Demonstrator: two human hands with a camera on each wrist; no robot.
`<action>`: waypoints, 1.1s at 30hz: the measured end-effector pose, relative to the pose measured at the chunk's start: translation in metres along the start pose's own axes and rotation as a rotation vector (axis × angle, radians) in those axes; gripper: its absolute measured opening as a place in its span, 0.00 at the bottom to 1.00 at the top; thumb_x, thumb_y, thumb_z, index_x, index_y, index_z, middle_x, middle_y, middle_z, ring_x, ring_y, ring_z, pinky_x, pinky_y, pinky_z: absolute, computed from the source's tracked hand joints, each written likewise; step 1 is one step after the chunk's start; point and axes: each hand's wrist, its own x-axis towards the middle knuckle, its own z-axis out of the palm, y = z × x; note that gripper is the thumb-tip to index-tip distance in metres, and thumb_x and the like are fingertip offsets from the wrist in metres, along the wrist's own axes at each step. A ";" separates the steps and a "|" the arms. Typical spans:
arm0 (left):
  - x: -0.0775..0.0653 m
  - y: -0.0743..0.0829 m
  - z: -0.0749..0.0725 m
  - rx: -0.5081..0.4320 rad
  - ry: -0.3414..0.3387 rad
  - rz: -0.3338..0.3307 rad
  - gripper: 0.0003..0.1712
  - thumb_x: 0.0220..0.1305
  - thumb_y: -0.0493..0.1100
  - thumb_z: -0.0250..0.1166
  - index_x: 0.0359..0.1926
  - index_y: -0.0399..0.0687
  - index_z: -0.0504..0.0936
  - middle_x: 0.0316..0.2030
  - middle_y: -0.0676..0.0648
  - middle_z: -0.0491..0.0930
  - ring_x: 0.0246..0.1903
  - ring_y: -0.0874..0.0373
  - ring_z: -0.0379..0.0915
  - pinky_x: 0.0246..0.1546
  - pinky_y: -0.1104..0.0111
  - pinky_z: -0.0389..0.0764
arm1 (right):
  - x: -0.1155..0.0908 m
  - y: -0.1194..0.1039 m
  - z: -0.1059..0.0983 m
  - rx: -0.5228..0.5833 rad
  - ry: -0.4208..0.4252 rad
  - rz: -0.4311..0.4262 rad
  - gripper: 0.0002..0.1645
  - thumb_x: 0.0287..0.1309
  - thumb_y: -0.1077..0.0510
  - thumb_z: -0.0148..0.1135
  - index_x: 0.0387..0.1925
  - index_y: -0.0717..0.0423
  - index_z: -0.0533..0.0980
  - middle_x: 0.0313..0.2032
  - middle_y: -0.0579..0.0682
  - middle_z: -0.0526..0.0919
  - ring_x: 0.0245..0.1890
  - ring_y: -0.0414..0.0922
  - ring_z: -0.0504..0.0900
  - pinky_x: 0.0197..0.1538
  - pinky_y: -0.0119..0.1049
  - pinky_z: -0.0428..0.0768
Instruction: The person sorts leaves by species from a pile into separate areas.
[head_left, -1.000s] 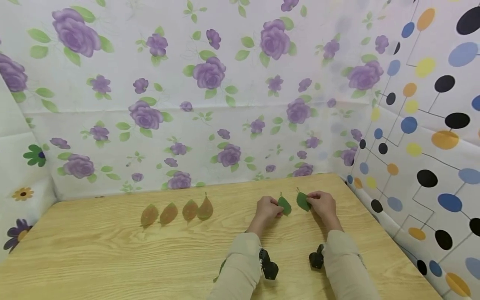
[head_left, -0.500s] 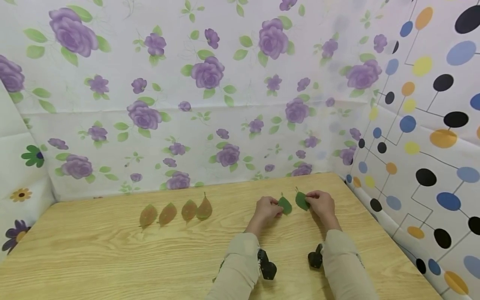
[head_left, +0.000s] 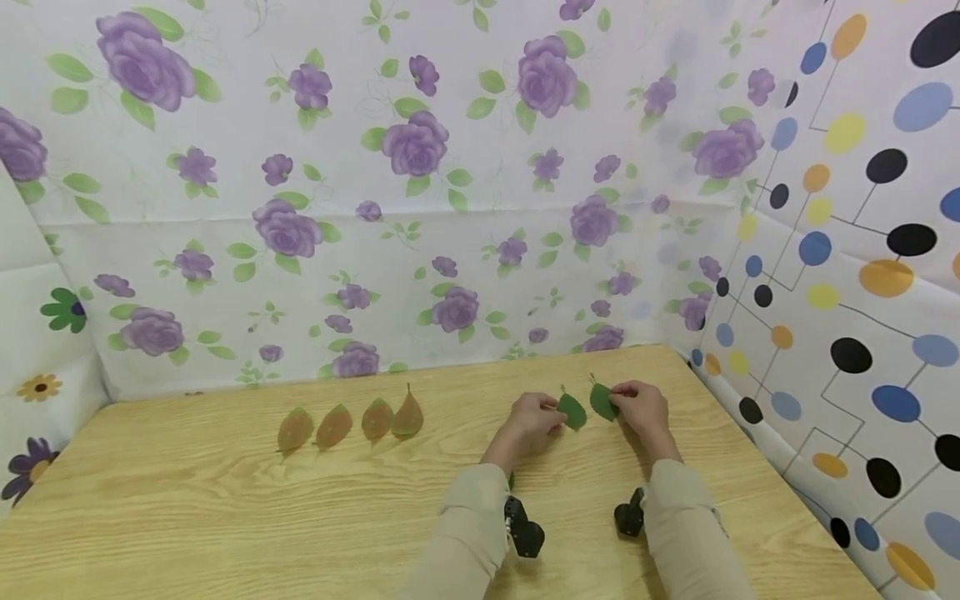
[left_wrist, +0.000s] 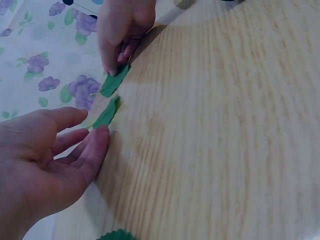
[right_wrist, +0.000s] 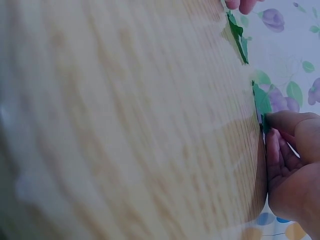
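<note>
Two green leaves with toothed edges lie side by side at the back right of the wooden table. My left hand (head_left: 532, 421) is at the left green leaf (head_left: 572, 412); its fingertips touch the leaf's near edge, while the thumb (left_wrist: 75, 116) stands apart from them. The right green leaf (head_left: 602, 402) is pinched at its right edge by my right hand (head_left: 643, 414), thumb and forefinger together. Part of another green leaf (left_wrist: 118, 235) shows at the bottom of the left wrist view, mostly hidden by the left wrist in the head view.
Several reddish-brown leaves stand in a row on the table (head_left: 225, 500) at left, among them a leaf (head_left: 296, 430) at the row's left end and a long-stemmed leaf (head_left: 408, 417) at its right. A flowered cloth (head_left: 360, 275) hangs behind, a dotted cloth (head_left: 825, 375) at right.
My left forearm has shifted slightly left, and a bit of green leaf now shows beside the wrist. The left green leaf has turned slightly. The right hand is almost unmoved.
</note>
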 end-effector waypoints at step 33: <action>-0.089 -0.010 -0.090 0.494 -0.191 0.379 0.18 0.68 0.37 0.60 0.55 0.30 0.76 0.48 0.38 0.79 0.47 0.47 0.77 0.44 0.64 0.80 | 0.003 0.006 0.000 0.011 -0.026 -0.003 0.15 0.62 0.60 0.60 0.45 0.69 0.78 0.44 0.65 0.80 0.47 0.61 0.75 0.53 0.52 0.72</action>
